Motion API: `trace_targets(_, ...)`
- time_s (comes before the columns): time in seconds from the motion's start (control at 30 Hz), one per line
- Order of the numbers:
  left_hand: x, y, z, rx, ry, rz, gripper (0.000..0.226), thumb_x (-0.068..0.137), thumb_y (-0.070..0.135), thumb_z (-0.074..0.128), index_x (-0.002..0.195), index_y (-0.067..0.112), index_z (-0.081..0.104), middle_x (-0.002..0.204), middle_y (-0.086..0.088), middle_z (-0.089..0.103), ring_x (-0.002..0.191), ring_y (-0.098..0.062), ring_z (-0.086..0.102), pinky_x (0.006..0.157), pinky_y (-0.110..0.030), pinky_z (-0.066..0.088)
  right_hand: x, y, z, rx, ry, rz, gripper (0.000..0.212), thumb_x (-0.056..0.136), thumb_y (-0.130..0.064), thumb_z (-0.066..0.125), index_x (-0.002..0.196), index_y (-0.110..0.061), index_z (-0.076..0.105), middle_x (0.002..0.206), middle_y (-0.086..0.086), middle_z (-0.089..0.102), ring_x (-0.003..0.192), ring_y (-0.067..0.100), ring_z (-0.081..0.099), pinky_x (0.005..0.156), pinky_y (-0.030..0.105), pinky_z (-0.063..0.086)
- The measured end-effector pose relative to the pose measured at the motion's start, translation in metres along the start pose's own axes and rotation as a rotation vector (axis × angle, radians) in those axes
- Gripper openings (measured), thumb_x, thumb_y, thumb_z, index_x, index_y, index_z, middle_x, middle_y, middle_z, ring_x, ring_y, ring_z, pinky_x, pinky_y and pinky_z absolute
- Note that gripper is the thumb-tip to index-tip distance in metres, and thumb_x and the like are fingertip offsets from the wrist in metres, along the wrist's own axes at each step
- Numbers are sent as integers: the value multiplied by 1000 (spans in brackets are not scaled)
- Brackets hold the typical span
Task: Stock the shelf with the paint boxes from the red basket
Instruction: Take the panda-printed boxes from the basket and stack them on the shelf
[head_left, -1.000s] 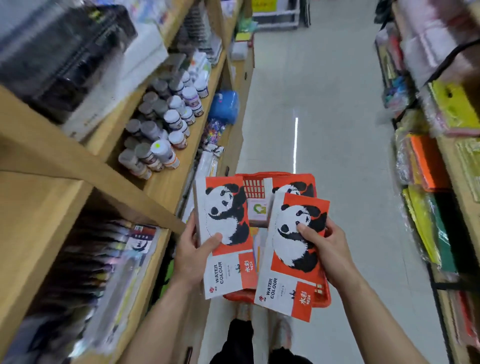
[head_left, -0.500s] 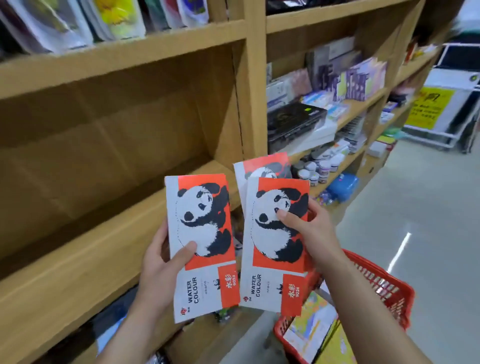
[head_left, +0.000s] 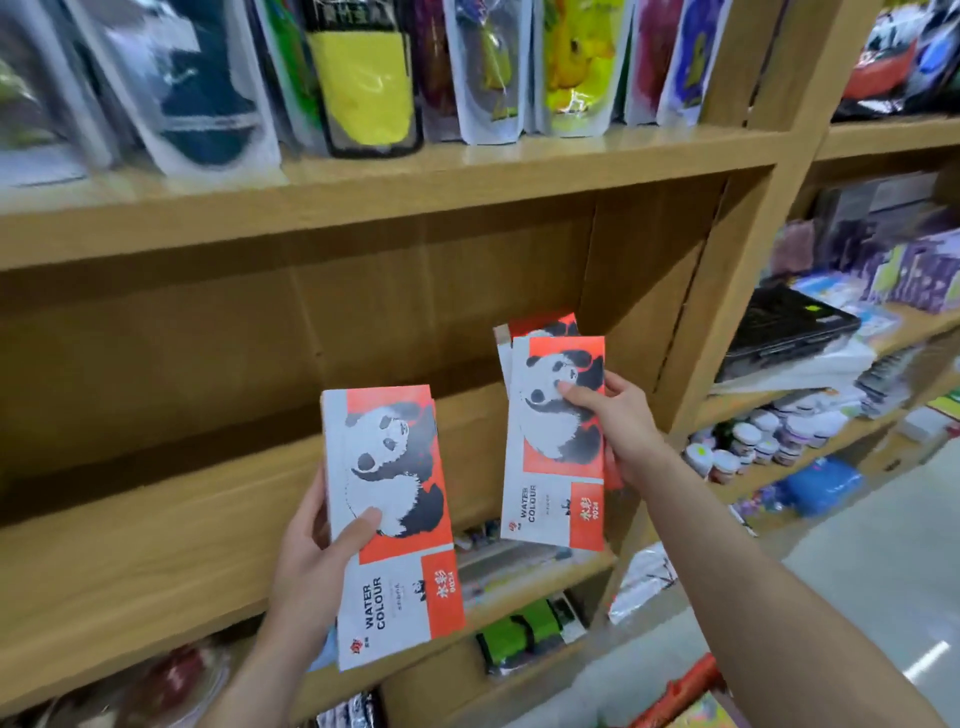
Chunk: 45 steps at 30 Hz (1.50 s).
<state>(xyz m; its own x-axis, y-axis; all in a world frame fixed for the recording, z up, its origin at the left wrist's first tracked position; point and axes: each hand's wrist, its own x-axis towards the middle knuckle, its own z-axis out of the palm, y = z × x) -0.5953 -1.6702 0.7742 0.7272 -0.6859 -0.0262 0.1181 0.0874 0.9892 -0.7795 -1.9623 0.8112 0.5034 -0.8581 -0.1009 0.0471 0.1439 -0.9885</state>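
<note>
My left hand (head_left: 311, 561) grips a flat water colour paint box (head_left: 395, 525), white and orange-red with a panda print, upright in front of the wooden shelf board (head_left: 156, 561). My right hand (head_left: 618, 421) holds two more of the same paint boxes (head_left: 558, 457), one behind the other, higher and to the right, close to the shelf's upright post (head_left: 727, 312). The shelf bay behind both hands has nothing on it. Only the rim of the red basket (head_left: 680, 691) shows at the bottom right.
Packaged goods in clear bags (head_left: 363, 78) fill the shelf above. Small paint jars (head_left: 753, 441) and a black case (head_left: 789, 327) sit in the bay to the right. Coloured packs (head_left: 524, 634) lie on the shelf below. Aisle floor (head_left: 857, 571) lies to the right.
The view has swung from the aisle and basket up to the bare shelf bay. Both hands have raised their paint boxes toward it, the right one higher and further in.
</note>
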Motion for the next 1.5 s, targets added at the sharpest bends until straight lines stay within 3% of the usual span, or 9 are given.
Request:
trace_targets(0.37, -5, -2, 37, 1, 246, -5, 50, 82, 17, 78, 114, 55, 68, 108, 6, 81, 85, -27, 80, 53, -31, 61, 101, 1, -4, -183, -33, 154, 22, 79, -24, 91, 85, -11, 74, 85, 17, 83, 59, 26, 80, 48, 30, 60)
trace_targets(0.57, -2, 12, 60, -2, 267, 50, 48, 92, 3, 68, 124, 39, 68, 115, -4, 79, 101, -44, 74, 80, -54, 58, 103, 11, -22, -512, 75, 9, 50, 89, -46, 78, 126, -13, 71, 120, 7, 78, 110, 32, 75, 95, 45, 59)
trace_targets(0.67, 2, 31, 70, -22, 218, 109, 49, 82, 15, 74, 126, 37, 68, 117, -6, 78, 101, -43, 74, 73, -48, 62, 62, -1, -25, -577, 235, -265, 46, 91, -47, 66, 130, -22, 67, 119, -4, 74, 110, 16, 70, 92, 40, 58)
trace_targets(0.8, 20, 61, 85, -59, 130, 151, 54, 78, 19, 83, 128, 35, 68, 116, -5, 79, 88, -28, 79, 60, -35, 61, 0, -24, 2, -426, -107, -388, 25, 87, -55, 58, 110, -49, 67, 97, -25, 75, 100, -6, 67, 74, 10, 53)
trace_targets(0.87, 35, 72, 99, -88, 79, 151, 44, 82, 21, 74, 125, 30, 70, 115, -7, 79, 89, -27, 79, 62, -38, 61, -16, -35, 17, -360, -376, -309, 52, 85, -65, 56, 135, -50, 60, 113, -26, 75, 108, -4, 68, 88, 15, 53)
trace_targets(0.97, 58, 80, 129, -96, 5, 125, 37, 85, 21, 73, 122, 23, 70, 112, -11, 79, 90, -30, 79, 68, -40, 63, -20, -41, 25, -157, -582, -223, 37, 92, -53, 64, 122, -72, 57, 116, -30, 76, 105, 1, 76, 80, 16, 59)
trace_targets(1.2, 102, 62, 171, 189, -172, 37, 18, 105, 28, 54, 114, 28, 70, 104, 18, 80, 95, 2, 73, 74, -14, 51, 17, -47, -10, -24, -189, -18, 56, 93, -20, 79, 143, -16, 54, 105, 8, 83, 86, 26, 83, 65, 35, 64)
trace_targets(1.33, 100, 16, 152, 306, -147, -83, 54, 100, 47, 56, 150, 26, 50, 151, 12, 51, 142, -12, 45, 120, -42, 34, 29, -44, -21, -119, -111, 89, 36, 96, -28, 76, 124, -9, 66, 90, 5, 85, 75, 21, 83, 60, 31, 63)
trace_targets(1.5, 78, -11, 155, 121, -240, -159, 85, 76, 63, 60, 154, 31, 43, 158, 7, 48, 143, -15, 45, 122, -47, 33, 33, -46, -28, -547, 105, -44, 45, 94, -53, 62, 118, -18, 76, 98, -3, 84, 90, 17, 78, 80, 36, 58)
